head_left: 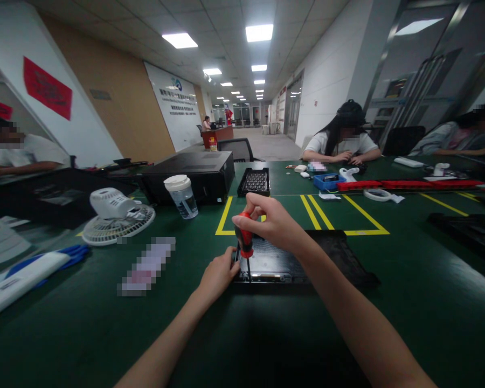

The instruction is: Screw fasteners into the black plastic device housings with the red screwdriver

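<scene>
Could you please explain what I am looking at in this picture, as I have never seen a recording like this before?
There is no machine: the one picture comes from a camera worn on a person's head, looking down at their own bare arms. The right hand grips a red-handled screwdriver upright, tip down on a flat black case on the green table. The left hand rests against the case's left edge, fingers curled. Nearby stand a small white fan, a lidded cup, a big black box and a black tray of small parts. Other people sit around the table.
</scene>
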